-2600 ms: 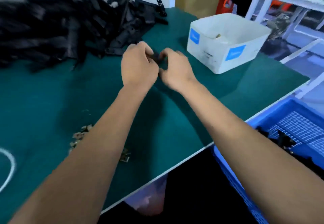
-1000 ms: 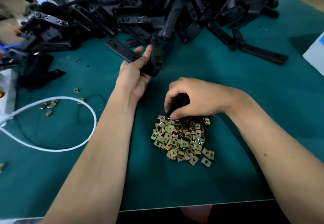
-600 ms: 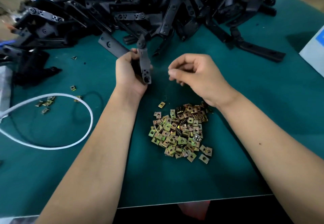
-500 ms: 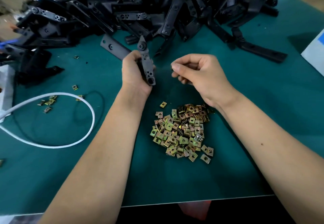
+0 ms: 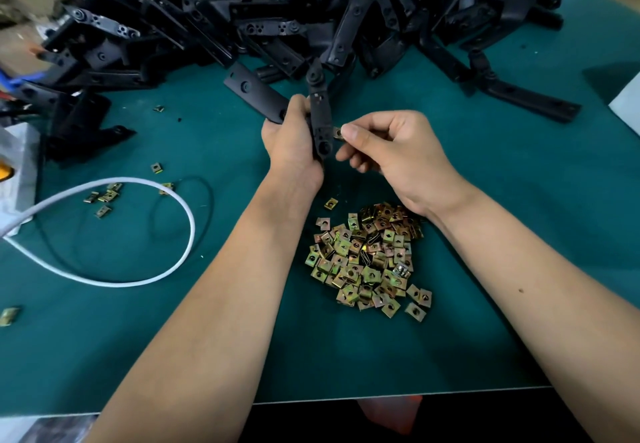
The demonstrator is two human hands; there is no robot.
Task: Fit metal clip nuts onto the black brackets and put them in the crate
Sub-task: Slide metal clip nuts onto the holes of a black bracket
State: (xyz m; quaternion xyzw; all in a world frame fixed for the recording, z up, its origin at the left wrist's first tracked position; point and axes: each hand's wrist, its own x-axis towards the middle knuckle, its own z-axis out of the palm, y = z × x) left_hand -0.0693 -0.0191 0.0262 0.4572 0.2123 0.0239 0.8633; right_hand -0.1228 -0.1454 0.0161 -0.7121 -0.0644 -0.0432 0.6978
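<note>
Left hand (image 5: 292, 141) fingers grip a black bracket (image 5: 320, 120); right hand (image 5: 391, 151) fingers pinch 1 clip nut (image 5: 337, 132) against it.

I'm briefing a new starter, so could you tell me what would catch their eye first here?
The big heap of black metal brackets across the table's far side, then the pile of brass-coloured clip nuts near the front edge. Between them, the left hand holds a black bracket while the right hand pinches one clip nut beside it.

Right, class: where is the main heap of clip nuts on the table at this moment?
The heap of clip nuts lies on the green table near its front edge, just right of centre, between the forearms and below the right hand.
</note>
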